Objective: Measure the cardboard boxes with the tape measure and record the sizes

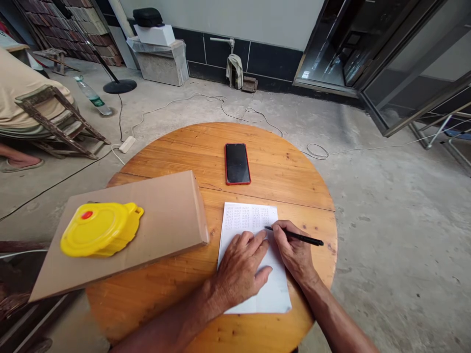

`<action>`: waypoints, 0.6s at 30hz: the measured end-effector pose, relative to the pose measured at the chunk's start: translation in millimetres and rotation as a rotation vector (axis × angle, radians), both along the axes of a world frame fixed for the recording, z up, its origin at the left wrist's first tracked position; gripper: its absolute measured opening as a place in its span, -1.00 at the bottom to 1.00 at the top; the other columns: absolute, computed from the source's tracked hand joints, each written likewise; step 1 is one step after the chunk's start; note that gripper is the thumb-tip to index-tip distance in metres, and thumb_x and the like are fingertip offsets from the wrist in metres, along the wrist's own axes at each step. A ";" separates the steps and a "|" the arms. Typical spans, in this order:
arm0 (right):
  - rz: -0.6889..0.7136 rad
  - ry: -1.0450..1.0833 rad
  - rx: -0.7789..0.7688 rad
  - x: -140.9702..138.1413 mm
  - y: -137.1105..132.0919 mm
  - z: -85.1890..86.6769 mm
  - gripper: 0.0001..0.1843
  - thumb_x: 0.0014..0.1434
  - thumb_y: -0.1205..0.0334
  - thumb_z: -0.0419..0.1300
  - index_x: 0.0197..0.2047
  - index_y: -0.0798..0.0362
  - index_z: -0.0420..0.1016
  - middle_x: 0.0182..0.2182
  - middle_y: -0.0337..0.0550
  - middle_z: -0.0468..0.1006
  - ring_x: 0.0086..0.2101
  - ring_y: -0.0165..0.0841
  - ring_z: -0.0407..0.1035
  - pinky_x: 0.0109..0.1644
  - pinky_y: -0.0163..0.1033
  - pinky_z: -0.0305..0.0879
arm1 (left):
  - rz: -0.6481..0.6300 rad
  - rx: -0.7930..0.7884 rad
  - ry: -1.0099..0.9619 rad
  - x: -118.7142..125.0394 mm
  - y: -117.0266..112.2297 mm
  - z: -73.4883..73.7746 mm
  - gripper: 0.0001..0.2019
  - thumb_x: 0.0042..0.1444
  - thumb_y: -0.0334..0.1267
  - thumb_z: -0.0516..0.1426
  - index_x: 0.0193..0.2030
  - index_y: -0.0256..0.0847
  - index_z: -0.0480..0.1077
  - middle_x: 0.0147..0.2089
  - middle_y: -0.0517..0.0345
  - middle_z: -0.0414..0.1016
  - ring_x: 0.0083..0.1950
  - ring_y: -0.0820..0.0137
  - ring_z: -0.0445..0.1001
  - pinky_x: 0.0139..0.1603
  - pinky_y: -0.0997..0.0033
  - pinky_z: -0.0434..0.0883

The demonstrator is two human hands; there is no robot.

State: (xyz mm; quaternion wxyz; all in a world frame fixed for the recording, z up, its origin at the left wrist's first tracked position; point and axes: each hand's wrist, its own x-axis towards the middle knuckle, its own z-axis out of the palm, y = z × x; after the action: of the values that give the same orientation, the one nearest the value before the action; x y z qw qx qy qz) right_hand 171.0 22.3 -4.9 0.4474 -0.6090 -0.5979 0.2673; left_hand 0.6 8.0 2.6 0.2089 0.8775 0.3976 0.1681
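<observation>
A white sheet of paper (250, 218) with rows of small writing lies on the round wooden table (287, 171). My left hand (241, 267) rests flat on the sheet with its fingers stretched out. My right hand (292, 250) pinches a black pen (298, 237) whose tip touches the paper just under the written rows. A phone in a red case (237, 163) lies face up, screen dark, beyond the sheet.
A flat cardboard box (165, 215) overhangs the table's left edge, with a yellow lidded container (99, 229) on it. Cables and a power strip (127, 144) lie on the concrete floor. A person sits in a wooden chair (55, 117) at far left, near a water bottle (91, 95).
</observation>
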 end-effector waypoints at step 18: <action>-0.074 0.040 0.000 0.2 -2.0 -1.3 -0.78 0.27 0.18 0.11 -0.38 0.05 0.45 -0.55 -0.29 0.40 -0.54 -0.43 0.23 -0.44 -0.32 0.21 | -0.011 0.009 0.029 -0.3 1.2 -0.1 -0.50 0.17 -0.17 0.19 0.23 -0.23 0.28 0.39 0.11 0.23 0.08 0.14 0.26 0.10 0.04 0.34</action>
State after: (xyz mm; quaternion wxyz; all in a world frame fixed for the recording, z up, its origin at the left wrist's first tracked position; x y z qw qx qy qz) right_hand 171.2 20.3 -6.2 0.4687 -0.6254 -0.5658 0.2627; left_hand 0.3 9.3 2.5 0.2000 0.8829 0.3951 0.1560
